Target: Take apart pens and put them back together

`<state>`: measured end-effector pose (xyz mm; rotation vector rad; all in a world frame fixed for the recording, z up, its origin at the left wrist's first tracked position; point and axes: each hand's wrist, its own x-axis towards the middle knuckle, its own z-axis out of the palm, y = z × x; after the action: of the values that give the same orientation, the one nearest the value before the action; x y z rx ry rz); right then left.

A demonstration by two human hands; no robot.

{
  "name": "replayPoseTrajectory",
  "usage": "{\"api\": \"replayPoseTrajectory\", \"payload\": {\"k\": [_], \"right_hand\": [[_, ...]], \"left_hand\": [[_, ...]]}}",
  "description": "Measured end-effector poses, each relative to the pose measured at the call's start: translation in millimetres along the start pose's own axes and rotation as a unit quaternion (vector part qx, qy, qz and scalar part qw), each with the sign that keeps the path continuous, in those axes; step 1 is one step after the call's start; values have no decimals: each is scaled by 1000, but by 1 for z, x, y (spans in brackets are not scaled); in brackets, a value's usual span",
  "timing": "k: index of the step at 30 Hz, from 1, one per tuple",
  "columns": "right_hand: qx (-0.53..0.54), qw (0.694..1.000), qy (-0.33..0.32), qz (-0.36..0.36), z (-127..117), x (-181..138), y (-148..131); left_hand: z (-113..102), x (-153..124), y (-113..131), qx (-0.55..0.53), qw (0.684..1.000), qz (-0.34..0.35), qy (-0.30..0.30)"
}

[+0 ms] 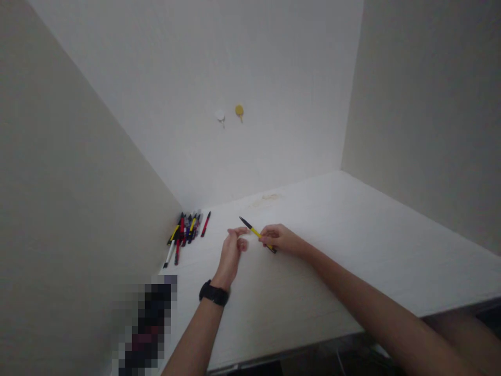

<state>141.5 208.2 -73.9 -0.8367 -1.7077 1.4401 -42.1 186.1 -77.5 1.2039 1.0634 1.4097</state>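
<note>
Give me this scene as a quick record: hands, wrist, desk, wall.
right hand: holding a yellow-and-black pen, slanted
left hand: by the pen's dark upper end; contact unclear
left wrist: black band
white desk: pen pile at left, with red, yellow and white among its colours
back wall: white hook, yellow hook

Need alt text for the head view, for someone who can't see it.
The right hand pinches a yellow-and-black pen over a white table; the left hand, a black band at its wrist, is close beside it. More pens cluster near the left wall; white and yellow hooks sit on the back wall.
</note>
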Motion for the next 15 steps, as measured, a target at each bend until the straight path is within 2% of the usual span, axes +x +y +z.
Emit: {"api": "replayPoseTrajectory", "payload": {"k": [3, 5, 7, 9, 11, 13, 15], "right_hand": [[-54, 992, 110, 7, -17, 3, -5], [-167, 967, 192, 25, -39, -2, -13], [-353, 904, 239, 41, -69, -14, -23], [-520, 809, 255, 104, -103, -32, -32], [-616, 711, 267, 209, -134, -52, -39], [-636, 670, 282, 261, -160, -71, -41], [-647, 641, 292, 291, -180, -88, -41]], "left_hand": [[0, 3, -3, 53, 998, -6, -30], [0, 3, -5, 70, 996, -10, -48], [2, 3, -5, 81, 995, -17, -58], [4, 2, -4, 95, 993, -23, -63], [5, 0, -2, 115, 991, -26, -70], [5, -2, 2, 127, 989, -24, -77], [5, -4, 4, 117, 990, -11, -78]]}}
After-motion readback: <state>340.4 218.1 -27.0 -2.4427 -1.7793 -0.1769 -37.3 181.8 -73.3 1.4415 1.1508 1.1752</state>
